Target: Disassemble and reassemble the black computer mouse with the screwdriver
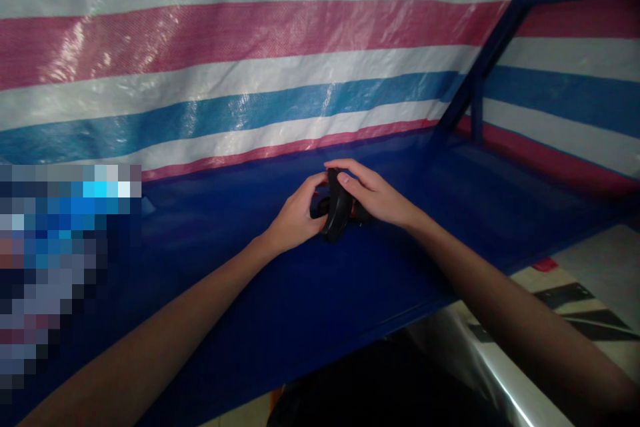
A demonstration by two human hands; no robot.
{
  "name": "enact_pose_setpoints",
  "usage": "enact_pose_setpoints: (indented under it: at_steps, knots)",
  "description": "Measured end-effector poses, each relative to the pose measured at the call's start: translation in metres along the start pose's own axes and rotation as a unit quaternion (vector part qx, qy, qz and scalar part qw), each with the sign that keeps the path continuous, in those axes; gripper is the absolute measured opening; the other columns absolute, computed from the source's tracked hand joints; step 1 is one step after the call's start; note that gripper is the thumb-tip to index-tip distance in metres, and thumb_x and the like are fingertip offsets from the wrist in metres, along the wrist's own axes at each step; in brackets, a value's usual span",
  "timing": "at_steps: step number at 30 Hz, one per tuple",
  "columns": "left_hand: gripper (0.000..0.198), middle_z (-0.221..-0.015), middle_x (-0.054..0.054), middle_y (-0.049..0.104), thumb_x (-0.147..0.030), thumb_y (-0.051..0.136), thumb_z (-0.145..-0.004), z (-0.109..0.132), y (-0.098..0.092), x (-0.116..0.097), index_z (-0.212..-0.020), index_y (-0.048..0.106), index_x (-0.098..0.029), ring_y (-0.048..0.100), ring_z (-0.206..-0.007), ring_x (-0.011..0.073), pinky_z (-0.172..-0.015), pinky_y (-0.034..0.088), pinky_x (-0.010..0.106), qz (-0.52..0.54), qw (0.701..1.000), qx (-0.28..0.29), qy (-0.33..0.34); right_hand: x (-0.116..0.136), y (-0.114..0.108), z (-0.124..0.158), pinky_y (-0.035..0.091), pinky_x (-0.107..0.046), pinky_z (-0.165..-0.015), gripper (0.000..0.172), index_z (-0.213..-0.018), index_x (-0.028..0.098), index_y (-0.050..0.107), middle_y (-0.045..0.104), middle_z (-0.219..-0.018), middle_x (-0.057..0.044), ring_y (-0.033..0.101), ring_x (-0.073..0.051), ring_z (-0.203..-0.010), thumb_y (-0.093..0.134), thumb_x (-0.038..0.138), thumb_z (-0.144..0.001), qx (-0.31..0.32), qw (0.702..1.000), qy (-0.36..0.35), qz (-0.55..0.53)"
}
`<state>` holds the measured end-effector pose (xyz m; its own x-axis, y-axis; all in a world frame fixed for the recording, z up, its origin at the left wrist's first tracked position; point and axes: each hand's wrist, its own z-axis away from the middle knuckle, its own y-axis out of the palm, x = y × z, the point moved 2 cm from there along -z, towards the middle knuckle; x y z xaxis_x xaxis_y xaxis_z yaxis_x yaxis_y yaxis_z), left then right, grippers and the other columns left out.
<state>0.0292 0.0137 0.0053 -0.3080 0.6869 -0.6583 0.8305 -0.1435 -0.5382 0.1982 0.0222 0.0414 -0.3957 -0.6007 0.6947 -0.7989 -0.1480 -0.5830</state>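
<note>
Near the middle of the view, both hands are closed around a black curved object (339, 210) with a rounded, smooth band and a small reddish patch on its right side. Its exact kind cannot be made out. My left hand (297, 215) grips it from the left, fingers behind it and thumb side low. On the other side my right hand (377, 193) holds its top, with the thumb on the near face and the index finger reaching over the upper end. The object is just above or on the dark blue surface (240, 293); contact is hidden.
A striped plastic sheet (240, 33) hangs behind the surface. A dark blue frame post (487, 60) slants at the right. A pixelated patch (60, 247) covers the left side. Below right, a shiny metallic surface (465, 353) lies beyond the table edge.
</note>
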Motion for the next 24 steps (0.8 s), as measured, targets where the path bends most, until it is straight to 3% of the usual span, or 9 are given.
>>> enact_pose_setpoints:
  at_steps: [4, 8, 14, 17, 20, 24]
  knots:
    - [0.058, -0.135, 0.011, 0.048, -0.031, 0.059, -0.081, -0.001, 0.0, 0.002, -0.134, 0.036, -0.021, 0.052, -0.117, 0.0231, -0.099, 0.041, 0.039, 0.059, 0.998, 0.026, -0.009, 0.003, 0.002, 0.001, 0.048, -0.039, -0.091, 0.037, -0.123, 0.024, 0.055, 0.057, -0.123, -0.008, 0.057, -0.019, -0.107, 0.033, 0.036, -0.096, -0.015, 0.999, -0.031, 0.009]
    - [0.042, -0.127, 0.009, 0.055, -0.033, 0.049, -0.088, -0.004, 0.0, 0.004, -0.128, 0.045, -0.021, 0.057, -0.108, 0.0203, -0.095, 0.044, 0.036, 0.092, 0.994, 0.018, -0.051, 0.004, 0.005, 0.001, 0.048, -0.04, -0.092, 0.038, -0.128, 0.024, 0.052, 0.055, -0.128, -0.008, 0.057, -0.019, -0.11, 0.033, 0.034, -0.097, 0.016, 0.999, -0.035, 0.027]
    - [0.032, -0.114, 0.006, 0.063, -0.034, 0.05, -0.088, -0.004, -0.002, 0.003, -0.116, 0.055, -0.02, 0.061, -0.095, 0.0181, -0.087, 0.046, 0.032, 0.135, 0.987, -0.024, -0.084, 0.004, 0.006, 0.003, 0.03, -0.047, -0.11, 0.046, -0.139, 0.023, 0.041, 0.04, -0.145, -0.007, 0.037, -0.022, -0.133, 0.038, 0.031, -0.094, 0.072, 0.996, -0.051, 0.033]
    - [0.03, -0.107, 0.005, 0.066, -0.034, 0.05, -0.087, -0.004, -0.004, 0.005, -0.112, 0.057, -0.02, 0.062, -0.089, 0.0173, -0.081, 0.048, 0.03, 0.171, 0.98, -0.043, -0.092, 0.003, 0.005, 0.005, 0.036, -0.047, -0.105, 0.059, -0.142, 0.03, 0.033, 0.029, -0.151, -0.003, 0.028, -0.025, -0.138, 0.045, 0.017, -0.086, 0.107, 0.993, -0.056, 0.009]
    - [0.027, -0.098, 0.004, 0.068, -0.035, 0.056, -0.081, -0.005, -0.007, 0.01, -0.102, 0.062, -0.019, 0.061, -0.087, 0.0179, -0.08, 0.048, 0.03, 0.179, 0.978, -0.071, -0.083, 0.006, 0.006, 0.007, 0.05, -0.039, -0.091, 0.076, -0.145, 0.03, 0.027, 0.02, -0.154, -0.005, 0.033, -0.028, -0.135, 0.052, 0.011, -0.076, 0.134, 0.989, -0.063, -0.005]
    - [0.03, -0.093, 0.004, 0.069, -0.041, 0.065, -0.072, -0.005, -0.008, 0.02, -0.092, 0.065, -0.019, 0.062, -0.089, 0.0208, -0.086, 0.047, 0.036, 0.211, 0.971, -0.09, -0.062, 0.014, 0.01, 0.006, 0.043, -0.039, -0.1, 0.071, -0.141, 0.026, 0.035, 0.033, -0.147, -0.009, 0.039, -0.024, -0.131, 0.062, 0.02, -0.076, 0.094, 0.989, -0.107, 0.041]
